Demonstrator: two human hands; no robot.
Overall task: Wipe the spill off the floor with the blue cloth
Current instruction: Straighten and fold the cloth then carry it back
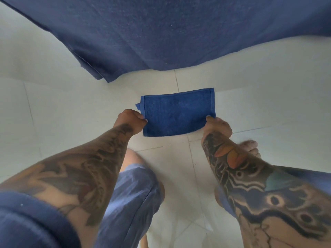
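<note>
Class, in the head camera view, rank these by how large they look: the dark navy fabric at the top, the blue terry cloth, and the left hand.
1. Dark navy fabric, though nearness to the camera inflates it.
2. Blue terry cloth, held by two edges.
3. Left hand, smallest.

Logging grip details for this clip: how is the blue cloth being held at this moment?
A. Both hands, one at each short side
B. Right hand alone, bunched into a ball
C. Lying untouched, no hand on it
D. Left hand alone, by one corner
A: the left hand pinches one short side and the right hand pinches the other, with the blue cloth spread flat between them over the tiled floor.
</note>
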